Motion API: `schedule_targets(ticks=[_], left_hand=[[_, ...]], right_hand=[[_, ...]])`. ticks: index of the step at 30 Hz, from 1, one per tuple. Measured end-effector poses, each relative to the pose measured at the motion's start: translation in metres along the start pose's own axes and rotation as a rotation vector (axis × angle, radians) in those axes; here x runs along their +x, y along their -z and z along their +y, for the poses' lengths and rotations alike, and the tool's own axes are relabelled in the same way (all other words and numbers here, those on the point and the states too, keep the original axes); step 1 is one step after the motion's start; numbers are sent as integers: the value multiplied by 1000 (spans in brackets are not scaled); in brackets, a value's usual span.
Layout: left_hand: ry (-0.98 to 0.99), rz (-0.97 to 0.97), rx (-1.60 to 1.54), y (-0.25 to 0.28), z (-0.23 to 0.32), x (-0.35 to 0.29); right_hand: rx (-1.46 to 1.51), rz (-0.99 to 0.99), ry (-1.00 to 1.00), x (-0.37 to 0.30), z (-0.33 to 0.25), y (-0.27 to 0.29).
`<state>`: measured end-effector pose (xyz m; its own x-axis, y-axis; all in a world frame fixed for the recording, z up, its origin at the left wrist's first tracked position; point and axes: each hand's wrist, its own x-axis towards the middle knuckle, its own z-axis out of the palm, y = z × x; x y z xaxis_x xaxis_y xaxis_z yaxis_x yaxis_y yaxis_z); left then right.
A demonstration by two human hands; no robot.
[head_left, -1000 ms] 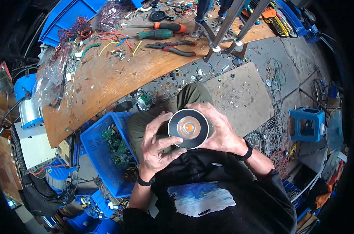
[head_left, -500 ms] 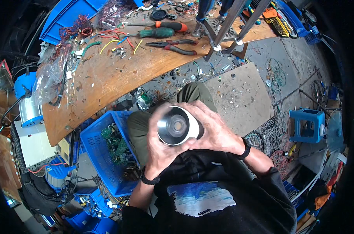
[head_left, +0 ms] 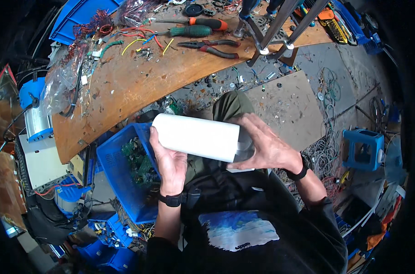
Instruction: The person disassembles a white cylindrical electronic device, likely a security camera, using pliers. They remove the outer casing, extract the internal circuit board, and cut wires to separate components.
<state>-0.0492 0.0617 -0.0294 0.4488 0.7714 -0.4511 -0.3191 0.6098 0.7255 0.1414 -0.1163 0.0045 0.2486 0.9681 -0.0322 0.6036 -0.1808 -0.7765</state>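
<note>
A white cylinder [head_left: 196, 137] lies nearly level across my lap, its long side facing up, with a dark grey, partly see-through end on the right. My left hand [head_left: 170, 165] supports its left end from below, thumb up against the rim and the other fingers mostly hidden under it. Around the grey end [head_left: 245, 147] my right hand [head_left: 274, 148] is wrapped, thumb on the near side and fingers over the far side. What the cylinder is, beyond its shape, I cannot make out.
A blue crate [head_left: 108, 157] with green circuit boards [head_left: 141, 164] stands left of my knees. On the wooden bench [head_left: 120, 98] lie pliers [head_left: 212, 46], two screwdrivers [head_left: 191, 30] and wire scraps. Metal posts [head_left: 280, 27] rise at its far right. Cable heaps [head_left: 324, 157] and a blue stool [head_left: 363, 148] are at right.
The cylinder has turned from its round open end facing up to lying sideways. My left hand has shifted left to its white end; my right hand has moved right onto the grey end.
</note>
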Motion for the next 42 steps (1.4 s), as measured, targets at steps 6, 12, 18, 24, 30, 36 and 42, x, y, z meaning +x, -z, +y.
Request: schedule_targets(ticks=[6, 12, 18, 24, 30, 36, 42], left_hand=[[148, 123, -48, 15, -3, 8], [231, 69, -154, 27, -14, 11], [248, 31, -253, 38, -14, 12], [284, 12, -259, 37, -16, 6], [345, -84, -282, 40, -29, 3], [338, -100, -288, 24, -28, -7], [388, -130, -321, 38, -35, 1]], right_hand=[[151, 55, 87, 10, -18, 8], [313, -88, 54, 15, -36, 18], [508, -197, -82, 9, -44, 12], [517, -186, -26, 9, -44, 11], [528, -212, 36, 5, -55, 3], [506, -231, -11, 5, -60, 5], [515, -199, -29, 6, -59, 3]])
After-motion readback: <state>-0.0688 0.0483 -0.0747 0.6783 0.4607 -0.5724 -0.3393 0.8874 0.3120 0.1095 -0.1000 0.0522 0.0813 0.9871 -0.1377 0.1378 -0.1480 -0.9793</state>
